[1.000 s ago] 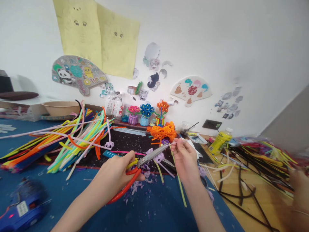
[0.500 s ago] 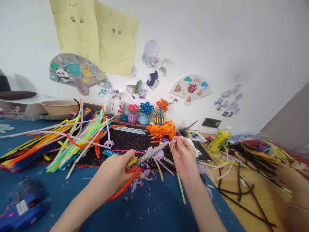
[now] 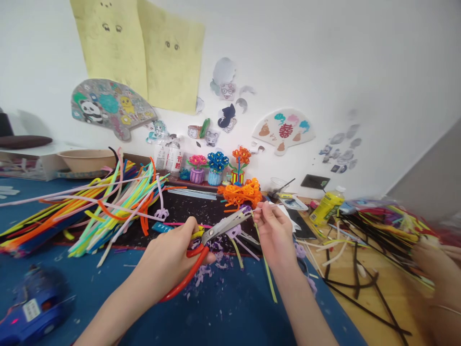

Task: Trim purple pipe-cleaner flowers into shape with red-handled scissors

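Note:
My left hand [image 3: 176, 252] is closed round the red and yellow handles of a pair of scissors [image 3: 220, 230]. Their blades point right and slightly up, and the tips reach close to the fingers of my right hand [image 3: 274, 235]. Between thumb and fingertips, my right hand pinches a thin light-purple pipe cleaner [image 3: 257, 209], whose free end lies by the blades. Beneath the scissors is a lilac pipe-cleaner flower [image 3: 235, 231]. Purple fuzz clippings [image 3: 205, 274] lie scattered on the blue mat. Another lilac flower [image 3: 162, 214] stands left of the dark board.
A heap of colourful pipe cleaners [image 3: 108, 206] covers the left side, with a blue glue gun [image 3: 36, 307] nearer me. Orange pipe-cleaner flowers [image 3: 241, 193] and small flower pots [image 3: 215, 178] stand behind. At right are a yellow bottle [image 3: 327, 206] and another person's hand [image 3: 435, 264].
The scissor blades have opened a little wider beside the pipe cleaner, and my left hand has shifted slightly. My right hand keeps its pinch in nearly the same place.

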A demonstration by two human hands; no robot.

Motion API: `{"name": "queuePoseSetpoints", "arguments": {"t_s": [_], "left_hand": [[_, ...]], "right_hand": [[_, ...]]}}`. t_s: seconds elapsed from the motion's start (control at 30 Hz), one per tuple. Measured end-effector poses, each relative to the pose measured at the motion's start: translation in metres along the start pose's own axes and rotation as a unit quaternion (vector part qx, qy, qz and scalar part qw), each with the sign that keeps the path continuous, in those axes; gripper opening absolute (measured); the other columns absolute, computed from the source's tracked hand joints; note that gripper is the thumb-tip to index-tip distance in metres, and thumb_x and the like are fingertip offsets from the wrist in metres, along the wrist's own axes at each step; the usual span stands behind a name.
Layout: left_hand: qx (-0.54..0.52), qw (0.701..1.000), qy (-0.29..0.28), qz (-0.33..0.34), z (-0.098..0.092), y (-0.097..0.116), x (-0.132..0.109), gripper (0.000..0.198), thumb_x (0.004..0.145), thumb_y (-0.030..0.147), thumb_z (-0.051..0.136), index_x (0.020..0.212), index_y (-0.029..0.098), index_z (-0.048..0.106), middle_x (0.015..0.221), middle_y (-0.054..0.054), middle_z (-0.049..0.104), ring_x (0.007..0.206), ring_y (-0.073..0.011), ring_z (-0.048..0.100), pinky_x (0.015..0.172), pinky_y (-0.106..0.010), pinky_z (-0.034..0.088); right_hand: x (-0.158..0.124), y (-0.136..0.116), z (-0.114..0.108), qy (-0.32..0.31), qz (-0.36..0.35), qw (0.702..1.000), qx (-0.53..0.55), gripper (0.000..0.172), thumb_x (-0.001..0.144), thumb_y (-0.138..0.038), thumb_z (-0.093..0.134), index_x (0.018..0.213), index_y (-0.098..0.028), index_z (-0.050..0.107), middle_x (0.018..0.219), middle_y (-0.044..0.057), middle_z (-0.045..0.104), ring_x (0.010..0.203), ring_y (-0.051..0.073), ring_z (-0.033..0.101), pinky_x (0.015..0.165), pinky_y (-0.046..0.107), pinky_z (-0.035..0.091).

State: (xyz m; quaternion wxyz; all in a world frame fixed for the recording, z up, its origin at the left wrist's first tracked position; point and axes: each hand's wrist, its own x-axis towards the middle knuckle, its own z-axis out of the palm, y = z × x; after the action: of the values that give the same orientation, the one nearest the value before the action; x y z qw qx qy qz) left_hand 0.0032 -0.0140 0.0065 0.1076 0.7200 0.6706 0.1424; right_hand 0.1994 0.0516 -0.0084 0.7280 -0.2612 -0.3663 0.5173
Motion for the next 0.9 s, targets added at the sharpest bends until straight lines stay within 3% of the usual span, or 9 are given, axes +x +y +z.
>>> {"name": "queuePoseSetpoints", "arguments": {"t_s": [0.9], "left_hand": [[-0.006,1.0,0.002,0.028,0.0059,-0.0021,0.0037,0.04,0.074,0.048,0.057,0.069,0.025,0.025,0.059,0.007,0.043,0.052,-0.0151,0.045,0.051,-0.023,0.021]], "right_hand": [[-0.004,-0.0006,0.0026,-0.01,0.006,1.0,-0.009,0.019,0.065,-0.03,0.081,0.065,-0.015,0.069,0.065,0.0,0.063,0.059,0.008,0.054,0.057,0.021,0.043]]}}
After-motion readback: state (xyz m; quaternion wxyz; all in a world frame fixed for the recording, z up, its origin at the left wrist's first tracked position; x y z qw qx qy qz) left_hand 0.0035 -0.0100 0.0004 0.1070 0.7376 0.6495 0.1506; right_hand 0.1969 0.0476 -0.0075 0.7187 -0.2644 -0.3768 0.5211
